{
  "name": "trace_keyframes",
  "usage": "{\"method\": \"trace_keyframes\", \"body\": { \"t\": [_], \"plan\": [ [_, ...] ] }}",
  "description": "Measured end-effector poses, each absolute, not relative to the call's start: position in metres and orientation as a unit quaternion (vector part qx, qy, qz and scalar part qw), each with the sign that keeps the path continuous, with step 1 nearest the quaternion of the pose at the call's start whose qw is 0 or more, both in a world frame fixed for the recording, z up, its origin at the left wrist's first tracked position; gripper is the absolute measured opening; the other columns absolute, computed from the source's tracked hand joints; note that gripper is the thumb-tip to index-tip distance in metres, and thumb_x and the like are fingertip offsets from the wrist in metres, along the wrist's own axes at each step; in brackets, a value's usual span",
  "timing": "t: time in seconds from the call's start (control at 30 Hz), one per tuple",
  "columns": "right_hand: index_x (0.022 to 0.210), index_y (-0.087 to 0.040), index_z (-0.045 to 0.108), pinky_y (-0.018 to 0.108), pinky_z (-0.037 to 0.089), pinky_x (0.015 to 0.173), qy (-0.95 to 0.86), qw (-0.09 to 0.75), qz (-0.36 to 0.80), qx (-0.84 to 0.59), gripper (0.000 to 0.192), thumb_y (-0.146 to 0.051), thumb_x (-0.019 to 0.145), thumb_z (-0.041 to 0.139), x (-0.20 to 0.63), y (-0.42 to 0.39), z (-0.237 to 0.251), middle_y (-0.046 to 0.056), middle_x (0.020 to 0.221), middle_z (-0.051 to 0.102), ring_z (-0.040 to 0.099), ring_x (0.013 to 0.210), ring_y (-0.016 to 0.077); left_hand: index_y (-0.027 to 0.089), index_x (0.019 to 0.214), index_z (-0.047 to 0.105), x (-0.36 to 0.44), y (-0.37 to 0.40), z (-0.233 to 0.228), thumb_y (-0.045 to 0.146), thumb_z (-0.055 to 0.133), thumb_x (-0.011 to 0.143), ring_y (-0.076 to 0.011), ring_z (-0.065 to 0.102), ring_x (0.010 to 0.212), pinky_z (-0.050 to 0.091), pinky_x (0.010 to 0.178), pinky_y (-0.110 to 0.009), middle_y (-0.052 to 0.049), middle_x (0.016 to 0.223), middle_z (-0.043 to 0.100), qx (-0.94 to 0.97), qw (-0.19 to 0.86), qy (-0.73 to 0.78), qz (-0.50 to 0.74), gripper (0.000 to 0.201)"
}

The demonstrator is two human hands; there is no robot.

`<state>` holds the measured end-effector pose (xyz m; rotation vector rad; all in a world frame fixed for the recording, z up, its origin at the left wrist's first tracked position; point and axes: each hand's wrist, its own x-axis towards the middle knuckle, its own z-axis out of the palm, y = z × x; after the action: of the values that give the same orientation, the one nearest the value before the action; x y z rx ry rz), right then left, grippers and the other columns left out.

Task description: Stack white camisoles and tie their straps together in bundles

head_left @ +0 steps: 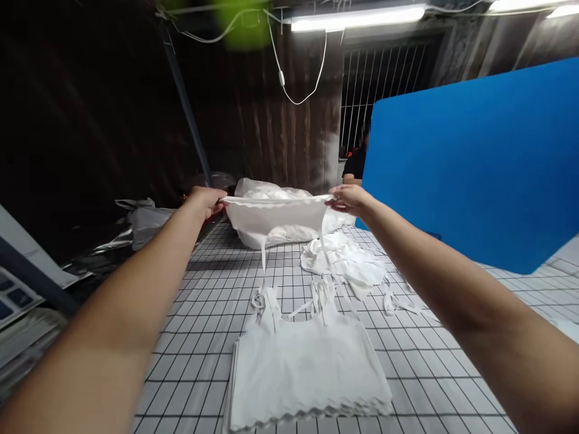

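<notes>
Head view: left hand (pixel 207 201) and right hand (pixel 349 199) each pinch top (pixel 277 217) stretched between them; stack (pixel 304 369) on bench (pixel 434 374) below.

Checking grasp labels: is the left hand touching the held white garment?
Touching. The head view shows the left hand pinching one end of the garment's top edge, with the right hand pinching the other end, stretching it taut above the table.

Tube lights (pixel 357 17) glare overhead; left side dark; edges warped; green blur (pixel 244 21) top.
</notes>
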<state>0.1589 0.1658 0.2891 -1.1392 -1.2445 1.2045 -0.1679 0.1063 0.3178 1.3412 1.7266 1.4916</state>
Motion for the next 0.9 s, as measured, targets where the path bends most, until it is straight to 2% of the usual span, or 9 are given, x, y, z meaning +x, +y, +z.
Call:
{"method": "trace_keyframes", "body": {
  "t": [0.13, 0.23, 0.3, 0.4, 0.47, 0.53, 0.6, 0.77, 0.9],
  "plan": [
    [0.091, -0.013, 0.050, 0.019, 0.054, 0.063, -0.506, 0.583, 0.466, -0.432, 0.007, -0.009, 0.097, 0.049, 0.135, 0.197, 0.310, 0.003, 0.085, 0.059, 0.066, 0.070, 0.0074, -0.003, 0.094, 0.051, -0.170, 0.126, 0.340, 0.010, 0.051, 0.089, -0.0066, 0.060, 0.076, 0.035, 0.064, -0.017, -0.009, 0.102, 0.061, 0.457, 0.207, 0.657, 0.563, 0.013],
    [0.092, -0.015, 0.052, 0.018, 0.054, 0.059, -0.494, 0.583, 0.488, -0.422, 0.005, -0.011, 0.096, 0.051, 0.139, 0.200, 0.293, 0.003, 0.085, 0.060, 0.066, 0.072, 0.0094, -0.003, 0.097, 0.054, -0.169, 0.123, 0.326, 0.011, 0.054, 0.089, -0.0050, 0.060, 0.072, 0.037, 0.065, -0.016, -0.005, 0.093, 0.061, 0.460, 0.224, 0.656, 0.556, 0.016],
    [0.089, -0.015, 0.055, 0.018, 0.055, 0.056, -0.483, 0.553, 0.529, -0.424, 0.006, -0.011, 0.092, 0.058, 0.151, 0.189, 0.257, 0.004, 0.082, 0.060, 0.066, 0.069, 0.0107, 0.003, 0.094, 0.057, -0.170, 0.109, 0.291, 0.011, 0.059, 0.086, -0.0032, 0.056, 0.061, 0.037, 0.057, -0.014, -0.001, 0.080, 0.060, 0.444, 0.259, 0.667, 0.539, 0.011],
    [0.084, -0.015, 0.059, 0.019, 0.057, 0.054, -0.456, 0.492, 0.592, -0.448, 0.010, -0.008, 0.085, 0.065, 0.180, 0.147, 0.177, 0.005, 0.081, 0.062, 0.065, 0.066, 0.0111, 0.009, 0.082, 0.060, -0.172, 0.067, 0.210, 0.010, 0.068, 0.078, -0.0067, 0.054, 0.050, 0.035, 0.045, -0.016, 0.000, 0.064, 0.058, 0.407, 0.328, 0.696, 0.493, 0.009],
    [0.086, -0.016, 0.062, 0.021, 0.059, 0.056, -0.433, 0.411, 0.655, -0.462, 0.007, -0.013, 0.084, 0.068, 0.200, 0.109, 0.124, 0.006, 0.083, 0.064, 0.065, 0.065, 0.0112, 0.011, 0.079, 0.062, -0.171, 0.027, 0.155, 0.015, 0.076, 0.071, -0.0093, 0.057, 0.050, 0.036, 0.042, -0.017, -0.002, 0.064, 0.062, 0.379, 0.391, 0.706, 0.452, 0.017],
    [0.084, -0.017, 0.062, 0.020, 0.059, 0.056, -0.407, 0.366, 0.673, -0.497, 0.012, -0.017, 0.080, 0.073, 0.215, 0.072, 0.082, 0.003, 0.076, 0.062, 0.064, 0.063, 0.0104, 0.011, 0.080, 0.064, -0.169, -0.013, 0.111, 0.021, 0.082, 0.065, -0.0097, 0.059, 0.052, 0.039, 0.043, -0.016, -0.003, 0.066, 0.064, 0.343, 0.451, 0.705, 0.426, 0.025],
    [0.083, -0.017, 0.062, 0.019, 0.057, 0.055, -0.391, 0.352, 0.669, -0.525, 0.017, -0.022, 0.076, 0.078, 0.225, 0.043, 0.059, 0.000, 0.072, 0.060, 0.063, 0.061, 0.0092, 0.011, 0.082, 0.066, -0.167, -0.045, 0.086, 0.026, 0.085, 0.061, -0.0093, 0.060, 0.054, 0.041, 0.043, -0.015, -0.004, 0.070, 0.065, 0.318, 0.498, 0.691, 0.416, 0.032],
    [0.087, -0.019, 0.063, 0.019, 0.055, 0.059, -0.427, 0.370, 0.632, -0.530, 0.029, -0.032, 0.070, 0.082, 0.235, 0.005, 0.062, -0.001, 0.078, 0.060, 0.063, 0.065, 0.0084, 0.012, 0.089, 0.067, -0.158, -0.087, 0.084, 0.033, 0.088, 0.058, -0.0093, 0.062, 0.061, 0.043, 0.046, -0.015, -0.004, 0.081, 0.067, 0.308, 0.507, 0.681, 0.429, 0.043],
    [0.089, -0.018, 0.061, 0.023, 0.054, 0.061, -0.489, 0.346, 0.590, -0.541, 0.034, -0.042, 0.073, 0.079, 0.246, -0.020, 0.063, 0.000, 0.082, 0.060, 0.064, 0.067, 0.0110, 0.014, 0.091, 0.066, -0.151, -0.114, 0.080, 0.040, 0.087, 0.060, -0.0112, 0.060, 0.061, 0.043, 0.047, -0.017, -0.003, 0.075, 0.065, 0.324, 0.500, 0.699, 0.395, 0.045]
  ]
}}
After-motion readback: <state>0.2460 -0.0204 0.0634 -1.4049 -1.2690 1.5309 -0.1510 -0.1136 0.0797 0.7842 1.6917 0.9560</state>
